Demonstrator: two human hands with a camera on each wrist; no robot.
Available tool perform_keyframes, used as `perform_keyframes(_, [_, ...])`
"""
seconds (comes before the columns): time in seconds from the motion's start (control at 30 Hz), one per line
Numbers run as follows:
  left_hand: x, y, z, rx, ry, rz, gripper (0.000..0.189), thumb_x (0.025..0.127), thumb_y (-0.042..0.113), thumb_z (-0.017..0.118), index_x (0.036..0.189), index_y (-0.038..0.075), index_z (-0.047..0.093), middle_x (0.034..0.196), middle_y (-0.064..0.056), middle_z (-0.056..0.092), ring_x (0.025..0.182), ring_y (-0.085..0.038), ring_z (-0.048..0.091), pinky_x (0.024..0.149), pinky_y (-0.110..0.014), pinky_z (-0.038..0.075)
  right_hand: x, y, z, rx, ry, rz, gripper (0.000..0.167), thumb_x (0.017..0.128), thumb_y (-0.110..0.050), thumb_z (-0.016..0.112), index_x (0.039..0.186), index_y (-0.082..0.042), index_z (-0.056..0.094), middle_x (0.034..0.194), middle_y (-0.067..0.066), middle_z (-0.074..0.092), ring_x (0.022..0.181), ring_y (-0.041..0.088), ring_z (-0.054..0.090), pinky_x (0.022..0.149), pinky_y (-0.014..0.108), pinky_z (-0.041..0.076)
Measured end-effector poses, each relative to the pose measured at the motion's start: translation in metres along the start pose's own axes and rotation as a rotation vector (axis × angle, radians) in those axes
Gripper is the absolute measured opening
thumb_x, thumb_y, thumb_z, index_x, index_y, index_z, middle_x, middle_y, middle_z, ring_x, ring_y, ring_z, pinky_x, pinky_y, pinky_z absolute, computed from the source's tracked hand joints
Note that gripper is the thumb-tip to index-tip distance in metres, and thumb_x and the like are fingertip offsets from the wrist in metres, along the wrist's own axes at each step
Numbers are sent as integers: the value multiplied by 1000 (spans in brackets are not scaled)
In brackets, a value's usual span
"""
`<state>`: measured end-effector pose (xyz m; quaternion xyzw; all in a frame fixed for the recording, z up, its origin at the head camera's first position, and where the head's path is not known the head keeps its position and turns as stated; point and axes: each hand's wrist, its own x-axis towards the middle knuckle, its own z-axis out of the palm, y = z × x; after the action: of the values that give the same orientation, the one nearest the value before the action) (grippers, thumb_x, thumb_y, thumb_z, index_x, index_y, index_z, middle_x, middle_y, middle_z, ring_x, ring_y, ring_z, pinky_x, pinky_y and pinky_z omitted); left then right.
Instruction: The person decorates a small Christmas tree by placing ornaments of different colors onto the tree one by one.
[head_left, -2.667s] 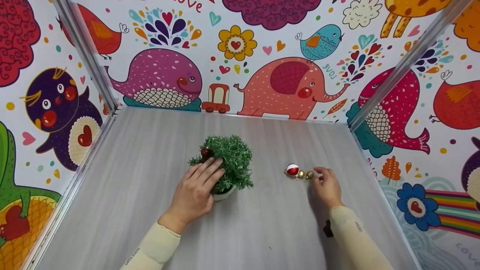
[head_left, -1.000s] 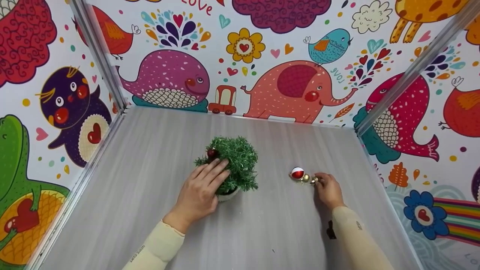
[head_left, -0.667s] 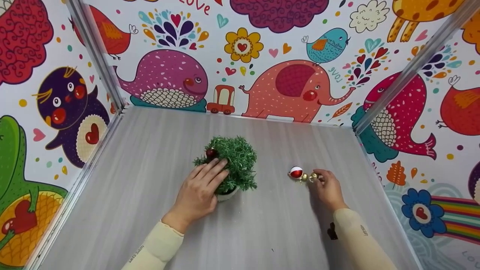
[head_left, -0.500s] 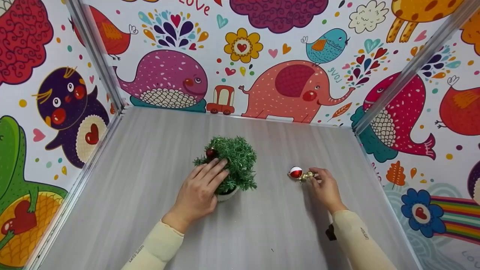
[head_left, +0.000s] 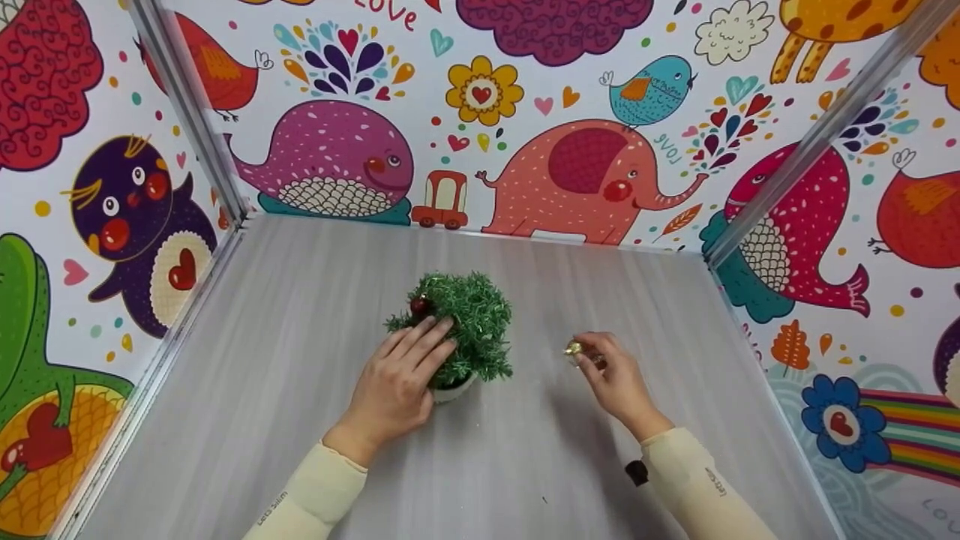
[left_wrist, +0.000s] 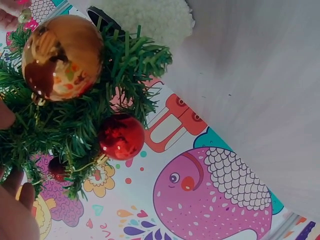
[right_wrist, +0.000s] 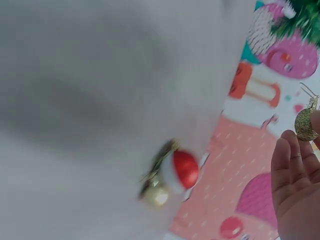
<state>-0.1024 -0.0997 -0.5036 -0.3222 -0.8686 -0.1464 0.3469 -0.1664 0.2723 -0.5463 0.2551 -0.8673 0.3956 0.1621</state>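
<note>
A small green tinsel tree (head_left: 480, 315) stands in a pale pot (head_left: 455, 391). My left hand (head_left: 394, 382) rests on its left side, fingers fairly straight over the foliage. On the tree hang a shiny gold bauble (left_wrist: 62, 57), a red bauble (left_wrist: 121, 136) and a smaller dark red one (left_wrist: 57, 169). My right hand (head_left: 616, 379) pinches a small glittery gold bauble (right_wrist: 304, 124) with a thread loop, right of the tree. Below it in the right wrist view, blurred, a red-and-white bauble (right_wrist: 182, 170) and a pale gold bauble (right_wrist: 156, 195) lie together; the right hand mostly hides them in the head view.
The grey wood-grain table (head_left: 322, 300) is bordered by printed cartoon walls (head_left: 517, 97) at the back and sides. Metal frame posts (head_left: 187, 112) stand at the back corners. A black piece (head_left: 637, 472) shows beside the right sleeve.
My right hand has picked up the glittery gold bauble from beside the other baubles and moved left with it, toward the tree. The left hand stays on the tree.
</note>
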Motion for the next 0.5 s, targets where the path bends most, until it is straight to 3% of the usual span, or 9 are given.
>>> perform_keyframes(0.27, [0,0,1,-3,-2,-3,65,66,2,55,131,9,61,151,-7,46,137,-30,44,109,-46,35,3,-37,18,89,-44,-122,36,92,-1,68,125,-13,64,114,-1,62,91,14,64,66,32,56])
perform_keyframes(0.5, [0,-1,2,-4,4,-1,65,66,2,55,131,9,61,151,-7,46,136,-31,45,108,-46,36,6,-64,28,154,-21,-257,37,87,5,72,122,-3,65,117,1,63,87,14,65,63,29,56])
